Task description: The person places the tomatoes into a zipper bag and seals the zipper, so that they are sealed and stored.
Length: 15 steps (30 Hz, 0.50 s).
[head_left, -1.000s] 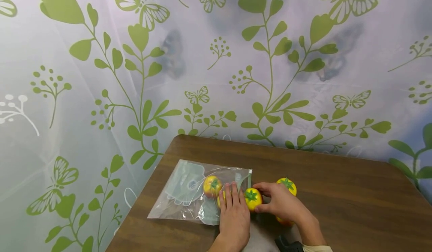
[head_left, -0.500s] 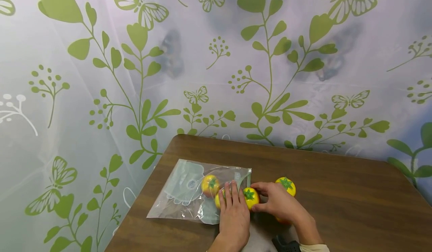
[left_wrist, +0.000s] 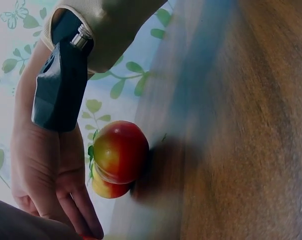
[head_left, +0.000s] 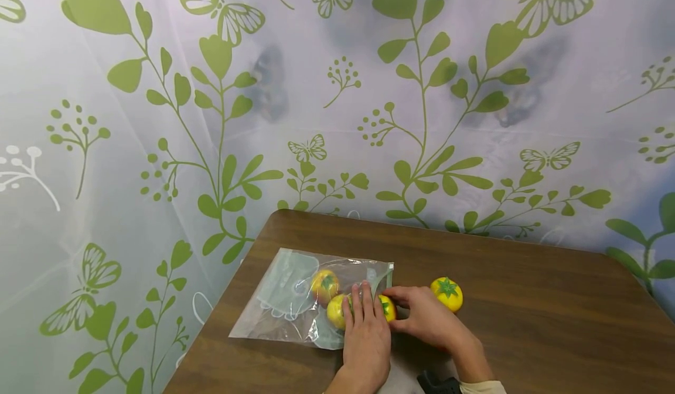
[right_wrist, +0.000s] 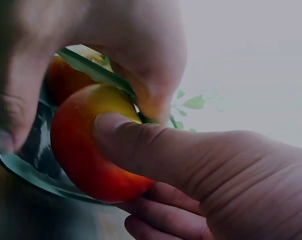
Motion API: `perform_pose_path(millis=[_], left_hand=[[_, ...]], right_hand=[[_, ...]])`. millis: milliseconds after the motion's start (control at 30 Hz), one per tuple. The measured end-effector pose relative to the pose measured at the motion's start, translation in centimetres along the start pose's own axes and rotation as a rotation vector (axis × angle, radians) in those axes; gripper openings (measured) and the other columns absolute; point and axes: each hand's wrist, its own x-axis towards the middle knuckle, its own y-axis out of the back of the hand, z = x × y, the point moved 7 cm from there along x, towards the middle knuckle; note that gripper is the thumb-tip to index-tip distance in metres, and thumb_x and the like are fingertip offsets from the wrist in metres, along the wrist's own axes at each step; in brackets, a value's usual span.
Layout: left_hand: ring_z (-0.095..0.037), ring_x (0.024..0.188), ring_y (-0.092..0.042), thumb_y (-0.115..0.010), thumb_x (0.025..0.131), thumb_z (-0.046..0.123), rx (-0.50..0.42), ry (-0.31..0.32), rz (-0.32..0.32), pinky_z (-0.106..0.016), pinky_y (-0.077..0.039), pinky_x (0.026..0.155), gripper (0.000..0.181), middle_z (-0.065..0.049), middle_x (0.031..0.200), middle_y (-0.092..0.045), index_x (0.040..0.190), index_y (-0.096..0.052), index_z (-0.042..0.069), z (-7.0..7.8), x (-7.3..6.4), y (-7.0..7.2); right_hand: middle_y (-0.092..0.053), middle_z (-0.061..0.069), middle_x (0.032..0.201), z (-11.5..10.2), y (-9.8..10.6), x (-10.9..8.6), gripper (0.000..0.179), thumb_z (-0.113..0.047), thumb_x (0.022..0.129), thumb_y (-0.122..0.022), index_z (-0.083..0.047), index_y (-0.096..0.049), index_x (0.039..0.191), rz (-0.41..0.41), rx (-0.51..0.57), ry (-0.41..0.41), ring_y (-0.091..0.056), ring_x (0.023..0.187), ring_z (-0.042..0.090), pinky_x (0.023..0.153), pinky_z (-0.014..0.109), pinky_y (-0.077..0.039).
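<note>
A clear zip bag (head_left: 250,326) with a pale green print lies on the table, its mouth toward the right. Two yellow-and-red toy tomatoes, a farther one (head_left: 324,284) and a nearer one (head_left: 335,311), are inside. My left hand (head_left: 366,338) holds the mouth from above; the right wrist view shows thumb and fingers bent down at opposite sides of the opening. With thumb and fingers my right hand (head_left: 429,318) grips another tomato (right_wrist: 91,155) right at that mouth, partly past the green zip strip (right_wrist: 98,70).
Right of the bag stands a loose tomato (head_left: 447,295). The left wrist view shows two tomatoes, a front one (left_wrist: 122,152) overlapping one behind (left_wrist: 108,188). A brown wooden table (head_left: 527,300) meets a leaf-and-butterfly printed curtain (head_left: 316,118).
My right hand has moved left with its tomato, now partly under the left fingers at the bag's mouth. The tomatoes inside have shifted slightly left. The left hand stays in place.
</note>
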Motion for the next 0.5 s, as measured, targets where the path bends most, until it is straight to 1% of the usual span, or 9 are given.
perform_pose_path(millis=[100,200,333,433,500], left_hand=[[-0.040,0.165,-0.034,-0.074,0.103,0.020,0.004,-0.002,0.016,-0.059,-0.034,0.130,0.066,-0.018,0.177,-0.036,0.163,-0.050,0.006,0.0,-0.1,0.2],[-0.040,0.164,-0.035,-0.069,0.106,0.020,0.020,-0.006,0.036,-0.059,-0.034,0.130,0.062,-0.019,0.176,-0.037,0.163,-0.049,0.005,0.0,-0.2,0.3],[-0.041,0.164,-0.034,-0.073,0.103,0.022,0.014,-0.005,0.041,-0.059,-0.034,0.129,0.068,-0.020,0.177,-0.036,0.164,-0.047,0.003,-0.3,-0.2,0.2],[-0.042,0.164,-0.034,-0.076,0.101,0.022,-0.005,-0.002,0.042,-0.060,-0.035,0.129,0.072,-0.020,0.176,-0.036,0.163,-0.047,0.002,-0.5,-0.1,0.2],[-0.042,0.164,-0.035,-0.076,0.101,0.021,-0.013,-0.001,0.046,-0.061,-0.035,0.129,0.071,-0.021,0.176,-0.036,0.163,-0.048,0.002,-0.6,-0.1,0.2]], right_hand=[[-0.075,0.016,0.140,-0.4,-0.6,0.4,0.063,-0.028,0.089,-0.093,-0.001,-0.071,0.141,0.009,-0.023,0.053,-0.078,0.120,0.037,0.098,0.051,-0.063],[-0.079,0.009,0.131,-0.9,-1.2,0.9,0.050,-0.027,0.089,-0.092,-0.007,-0.076,0.133,0.041,-0.068,0.109,-0.079,0.116,0.032,0.096,0.048,-0.064],[-0.082,0.002,0.124,-1.1,-1.8,1.6,0.040,-0.023,0.088,-0.092,-0.014,-0.078,0.125,0.088,-0.098,0.125,-0.080,0.114,0.027,0.095,0.047,-0.065],[-0.081,0.007,0.129,-0.9,-2.1,1.8,0.048,-0.023,0.088,-0.092,-0.010,-0.077,0.131,0.094,-0.079,0.110,-0.079,0.117,0.030,0.097,0.049,-0.064],[-0.079,0.011,0.134,-0.7,-2.1,1.8,0.053,-0.024,0.089,-0.092,-0.006,-0.075,0.136,0.084,-0.058,0.104,-0.078,0.119,0.033,0.098,0.050,-0.063]])
